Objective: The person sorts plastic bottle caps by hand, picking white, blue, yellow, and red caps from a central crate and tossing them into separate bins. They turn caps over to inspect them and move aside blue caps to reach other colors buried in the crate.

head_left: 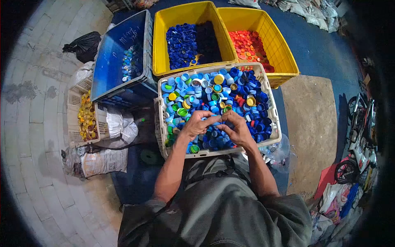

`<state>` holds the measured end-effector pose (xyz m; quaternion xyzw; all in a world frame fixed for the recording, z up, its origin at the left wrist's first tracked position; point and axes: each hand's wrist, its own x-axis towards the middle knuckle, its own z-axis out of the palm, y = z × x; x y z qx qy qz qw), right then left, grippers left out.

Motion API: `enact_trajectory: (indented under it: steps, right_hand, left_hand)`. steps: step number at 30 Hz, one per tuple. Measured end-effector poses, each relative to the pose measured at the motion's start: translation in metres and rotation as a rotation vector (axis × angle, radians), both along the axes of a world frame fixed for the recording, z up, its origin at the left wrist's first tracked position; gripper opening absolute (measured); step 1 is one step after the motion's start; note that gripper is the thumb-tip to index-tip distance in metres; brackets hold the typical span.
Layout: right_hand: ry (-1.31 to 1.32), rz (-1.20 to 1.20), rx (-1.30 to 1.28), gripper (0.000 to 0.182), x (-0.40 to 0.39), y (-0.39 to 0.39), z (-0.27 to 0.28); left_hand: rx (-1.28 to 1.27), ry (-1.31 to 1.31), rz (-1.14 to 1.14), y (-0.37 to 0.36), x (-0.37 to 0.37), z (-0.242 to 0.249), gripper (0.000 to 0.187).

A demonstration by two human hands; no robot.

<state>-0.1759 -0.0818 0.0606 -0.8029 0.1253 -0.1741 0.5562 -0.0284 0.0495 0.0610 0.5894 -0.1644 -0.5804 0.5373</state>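
Observation:
A white crate (273, 103) full of loose plastic bottle caps (201, 92), mostly blue with some green, yellow and white ones, stands in front of my body. Over its near half, my left hand (200, 126) and my right hand (237, 130) meet with their fingertips close together. The fingers of both are bent in a pinch. Whatever sits between them is too small and too covered to name. Caps lie all around and below both hands.
Beyond the crate stand a yellow bin (160, 45) of dark blue caps and another yellow bin (284, 51) of orange-red caps. At the left are a blue bin (111, 61), a basket (76, 123) of yellow caps, and sacks (105, 161). Bicycle-like items (358, 144) line the right.

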Motion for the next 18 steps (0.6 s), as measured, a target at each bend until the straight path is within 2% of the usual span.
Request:
enact_trajectory:
  steps: [4, 6, 9, 10, 13, 14, 16, 18]
  right_hand:
    - [-0.066, -0.024, 0.128, 0.019, -0.002, -0.002, -0.012]
    - [-0.082, -0.057, 0.228, 0.015, -0.004, -0.001, -0.015]
    - [0.14, -0.106, 0.807, 0.013, -0.005, 0.0, -0.015]
    - [0.03, -0.119, 0.97, 0.016, -0.001, 0.009, -0.022]
    - [-0.261, 0.115, 1.543, 0.016, 0.006, 0.013, -0.031]
    - [-0.293, 0.102, 1.693, 0.015, 0.007, 0.014, -0.033]
    - [-0.293, 0.111, 1.748, 0.016, 0.005, 0.013, -0.017]
    - [-0.31, 0.113, 1.811, 0.018, 0.002, 0.008, -0.024]
  left_hand:
    - [-0.067, 0.144, 0.164, 0.001, -0.004, -0.01, 0.034]
    - [-0.165, 0.319, 0.267, 0.005, -0.005, -0.016, 0.035]
    - [-0.31, 0.595, 0.391, 0.009, -0.01, -0.022, 0.039]
    - [-0.327, 0.665, 0.43, 0.007, -0.015, -0.024, 0.039]
    - [-0.401, 0.842, 0.521, 0.007, -0.016, -0.028, 0.041]
    - [-0.435, 0.875, 0.556, 0.008, -0.015, -0.029, 0.041]
    - [-0.561, 0.954, 0.567, 0.015, -0.013, -0.032, 0.04]
    - [-0.535, 0.89, 0.632, 0.024, -0.01, -0.031, 0.039]
